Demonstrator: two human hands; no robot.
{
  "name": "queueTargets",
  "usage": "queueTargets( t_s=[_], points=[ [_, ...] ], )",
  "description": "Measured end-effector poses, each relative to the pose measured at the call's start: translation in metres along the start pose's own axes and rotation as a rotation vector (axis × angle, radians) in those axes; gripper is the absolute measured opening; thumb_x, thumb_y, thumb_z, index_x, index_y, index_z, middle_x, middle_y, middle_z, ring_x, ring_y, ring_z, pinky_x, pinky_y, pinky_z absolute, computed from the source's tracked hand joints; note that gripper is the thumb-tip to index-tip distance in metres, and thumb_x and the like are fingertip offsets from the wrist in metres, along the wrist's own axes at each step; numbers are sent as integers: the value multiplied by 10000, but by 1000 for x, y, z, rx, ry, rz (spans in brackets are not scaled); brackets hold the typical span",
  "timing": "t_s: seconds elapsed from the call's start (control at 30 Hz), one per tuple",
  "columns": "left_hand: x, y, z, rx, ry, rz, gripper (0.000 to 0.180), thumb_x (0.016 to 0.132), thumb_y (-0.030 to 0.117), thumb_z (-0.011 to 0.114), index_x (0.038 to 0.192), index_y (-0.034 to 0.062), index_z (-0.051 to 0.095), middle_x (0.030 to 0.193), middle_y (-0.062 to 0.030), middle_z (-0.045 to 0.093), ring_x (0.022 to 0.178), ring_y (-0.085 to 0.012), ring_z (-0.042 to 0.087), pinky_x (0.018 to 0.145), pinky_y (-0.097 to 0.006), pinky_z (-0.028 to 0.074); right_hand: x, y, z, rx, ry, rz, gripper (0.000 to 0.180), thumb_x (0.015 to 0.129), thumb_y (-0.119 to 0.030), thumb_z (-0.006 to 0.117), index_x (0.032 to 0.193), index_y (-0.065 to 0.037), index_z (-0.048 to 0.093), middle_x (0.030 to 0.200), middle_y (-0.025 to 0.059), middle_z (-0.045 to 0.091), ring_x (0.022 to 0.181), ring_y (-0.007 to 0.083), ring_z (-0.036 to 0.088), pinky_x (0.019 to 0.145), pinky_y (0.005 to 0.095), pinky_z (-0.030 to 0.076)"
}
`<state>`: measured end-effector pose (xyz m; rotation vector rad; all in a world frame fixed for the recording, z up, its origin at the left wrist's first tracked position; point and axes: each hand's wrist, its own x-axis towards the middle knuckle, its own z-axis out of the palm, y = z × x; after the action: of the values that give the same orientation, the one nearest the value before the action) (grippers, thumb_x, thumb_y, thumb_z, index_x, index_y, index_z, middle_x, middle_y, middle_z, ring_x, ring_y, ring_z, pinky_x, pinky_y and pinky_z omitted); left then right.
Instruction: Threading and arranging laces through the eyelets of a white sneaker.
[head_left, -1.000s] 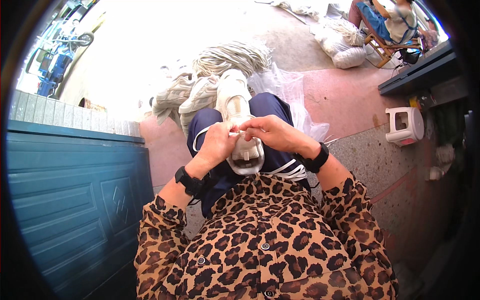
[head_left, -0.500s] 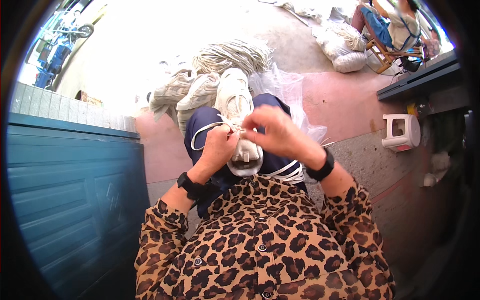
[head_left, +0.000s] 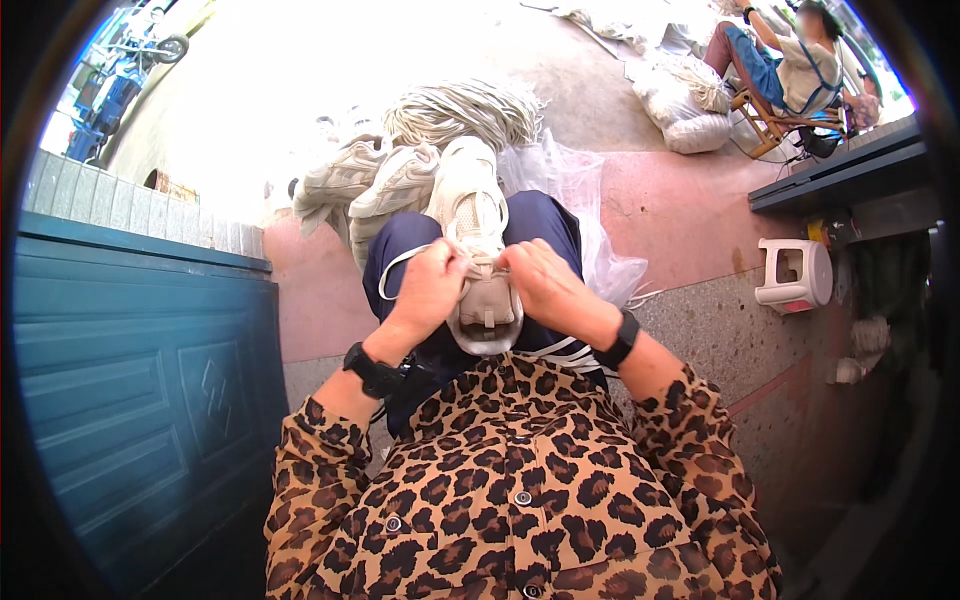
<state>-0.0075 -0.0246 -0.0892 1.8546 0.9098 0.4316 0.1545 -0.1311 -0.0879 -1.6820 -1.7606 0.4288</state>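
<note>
A cream-white sneaker (head_left: 490,303) rests between my knees, its heel toward me and its toe pointing away. My left hand (head_left: 432,288) is closed at the left side of the shoe's opening, pinching the white shoelace (head_left: 391,272), part of which loops out over my left knee. Across the opening, my right hand (head_left: 552,287) is closed too, its fingertips pinched at the lace by the right eyelet edge. The fingers partly hide the lace there. More white laces (head_left: 570,358) lie across my lap beneath the right wrist.
Beyond my knees are several cream sneakers (head_left: 395,185), a bundle of pale laces (head_left: 465,112) and a clear plastic bag (head_left: 570,195). A blue panelled door (head_left: 140,390) stands at left, a white stool (head_left: 795,275) at right. Another person (head_left: 785,75) sits far right near stuffed bags (head_left: 685,105).
My right hand has come down from above the lace to the right edge of the shoe's opening. The left hand stays pinched on the other side.
</note>
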Motion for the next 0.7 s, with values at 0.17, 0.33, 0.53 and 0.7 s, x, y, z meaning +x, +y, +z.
queueTargets(
  t_s=[0.17, 0.33, 0.53, 0.7],
  points=[
    [8, 4, -76, -1019, 197, -201, 88, 892, 103, 485, 851, 45, 538, 909, -126, 617, 836, -222, 602, 748, -339, 496, -71, 81, -50, -336, 8, 170, 242, 731, 40, 499, 950, -33, 573, 956, 149, 560, 890, 293, 514, 748, 362, 432],
    [-42, -89, -249, -1505, 376, 21, 178, 911, 94, 440, 743, 38, 462, 663, -56, 473, 619, -168, 477, 627, -286, 442, -167, 129, -115, 1328, 798, 897, 159, 903, -72, 430, 1020, 14, 495, 978, 136, 551, 935, 229, 550, 863, 396, 463],
    [-86, -137, -268, -1302, 551, -308, 198, 921, 107, 446, 726, 106, 412, 546, 33, 319, 433, -66, 279, 421, -223, 273, -284, 202, -114, 1975, 1400, 894, 101, 910, -44, 390, 841, -4, 452, 717, 72, 513, 634, 184, 535, 605, 295, 505],
    [-24, -77, -161, -936, 435, -521, 121, 860, 152, 571, 786, 109, 487, 530, 65, 314, 408, -35, 276, 364, -198, 228, -162, 161, -91, 1446, 965, 1049, 196, 924, -145, 442, 740, -134, 379, 576, -49, 311, 448, 53, 272, 370, 202, 229]
  ],
)
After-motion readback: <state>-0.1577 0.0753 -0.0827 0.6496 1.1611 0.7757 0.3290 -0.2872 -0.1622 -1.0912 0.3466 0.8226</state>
